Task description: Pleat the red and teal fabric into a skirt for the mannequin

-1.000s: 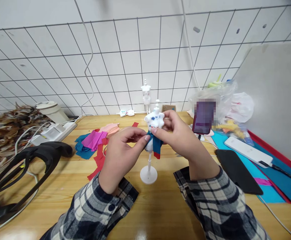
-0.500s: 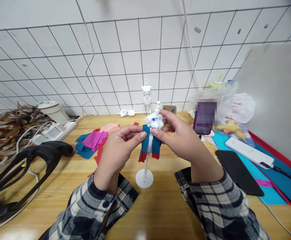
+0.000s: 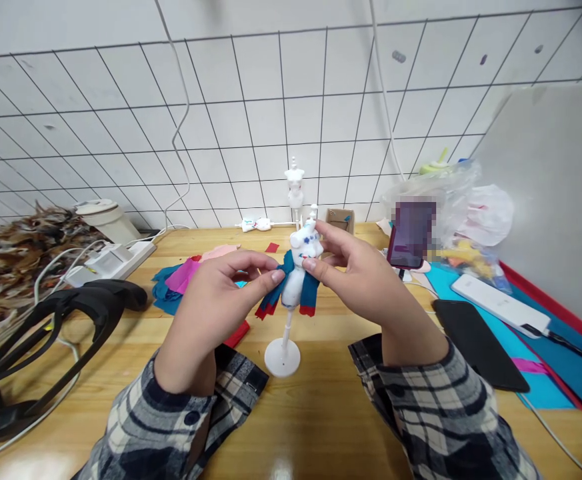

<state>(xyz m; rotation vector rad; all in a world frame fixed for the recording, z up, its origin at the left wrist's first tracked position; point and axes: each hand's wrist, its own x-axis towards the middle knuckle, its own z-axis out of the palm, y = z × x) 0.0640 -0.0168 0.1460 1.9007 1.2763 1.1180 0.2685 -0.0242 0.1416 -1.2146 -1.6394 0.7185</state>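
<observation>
A small white dress form [image 3: 291, 288] with blue and red marks on its chest stands tilted on a round white base [image 3: 283, 360]. Teal fabric [image 3: 309, 291] with red ends hangs down both sides of it, the white front showing between. My left hand [image 3: 215, 300] pinches the left part of the cloth between thumb and fingers, pulled out from the form. At the form's right side is my right hand [image 3: 358, 277], its thumb pressed at the front near the cloth's upper edge and its fingers behind the shoulder. Those fingertips are partly hidden.
Behind stands another white dress form [image 3: 295, 187], with one lying beside it [image 3: 255, 225] and a small cardboard box [image 3: 339, 220]. Coloured cloth pieces [image 3: 181, 277] and a black headset-like frame [image 3: 61, 353] lie left. A phone [image 3: 411, 233], power bank [image 3: 501, 303] and black slab [image 3: 478, 343] are right.
My left hand has moved left and drawn the left cloth part outward, baring more of the white form. The form's base has shifted slightly left. My right hand stays nearly in place.
</observation>
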